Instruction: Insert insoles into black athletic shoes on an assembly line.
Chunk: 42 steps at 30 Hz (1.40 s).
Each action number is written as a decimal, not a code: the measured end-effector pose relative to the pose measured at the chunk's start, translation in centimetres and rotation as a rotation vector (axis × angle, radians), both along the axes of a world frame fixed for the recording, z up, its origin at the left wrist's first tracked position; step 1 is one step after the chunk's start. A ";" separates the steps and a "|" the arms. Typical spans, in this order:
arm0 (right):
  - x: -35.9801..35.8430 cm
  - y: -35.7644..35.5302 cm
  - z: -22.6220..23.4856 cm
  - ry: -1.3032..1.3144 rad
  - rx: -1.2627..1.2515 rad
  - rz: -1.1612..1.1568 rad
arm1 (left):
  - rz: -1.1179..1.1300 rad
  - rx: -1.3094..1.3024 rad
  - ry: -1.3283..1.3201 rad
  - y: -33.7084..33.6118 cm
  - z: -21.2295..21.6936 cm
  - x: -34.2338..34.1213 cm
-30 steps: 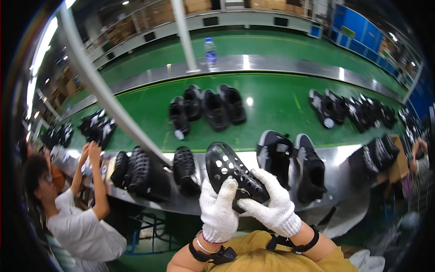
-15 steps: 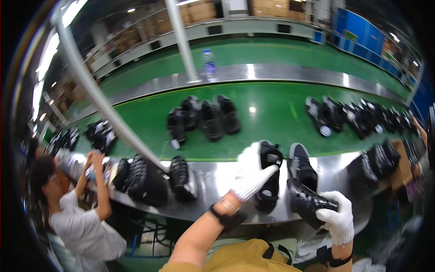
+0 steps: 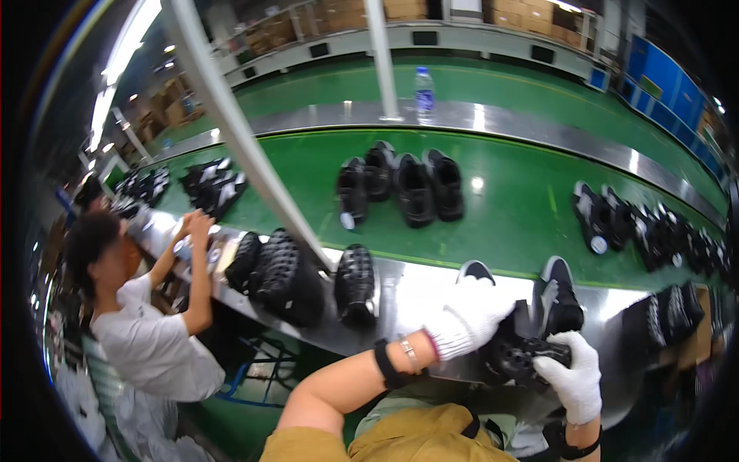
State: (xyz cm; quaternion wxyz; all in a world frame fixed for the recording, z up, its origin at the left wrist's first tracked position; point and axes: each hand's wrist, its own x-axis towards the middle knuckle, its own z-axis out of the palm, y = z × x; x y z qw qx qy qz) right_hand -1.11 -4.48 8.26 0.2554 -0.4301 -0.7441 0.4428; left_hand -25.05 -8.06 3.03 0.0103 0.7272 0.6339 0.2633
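My right hand (image 3: 571,376), in a white knit glove, is closed round a black, perforated, shoe-shaped form (image 3: 525,356), held low over the bench's near edge. Close to its upper end is my left hand (image 3: 468,317), also gloved; its fingers are blurred and partly against dark shapes, so its grip is unclear. Beneath the left hand a black sneaker (image 3: 476,271) shows only its pale-edged toe. A second black sneaker (image 3: 560,300) lies just beyond the form, toe pointing away.
Black sneakers (image 3: 416,192) stand on the green belt (image 3: 508,169), with more (image 3: 596,223) to the right. Black perforated forms (image 3: 281,277) are stacked on the metal bench (image 3: 400,292) by a slanted post (image 3: 239,138). A co-worker (image 3: 150,323) sits at left. A bottle (image 3: 424,96) stands far back.
The view has swung left, so the scene sits further right. My left hand has come off the sneaker's side toward the form, which my right hand still holds and has turned.
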 end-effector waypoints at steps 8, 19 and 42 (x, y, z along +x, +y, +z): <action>0.1 -1.6 1.4 -0.205 0.253 0.042 | 0.021 -0.195 -0.171 -0.3 1.3 -0.7; 3.0 -0.7 1.5 0.072 0.083 -0.244 | -0.079 -0.016 -0.208 0.9 2.2 1.3; 1.5 -1.2 -4.6 0.175 0.077 -0.296 | 0.318 0.083 -0.030 -1.1 -1.9 1.7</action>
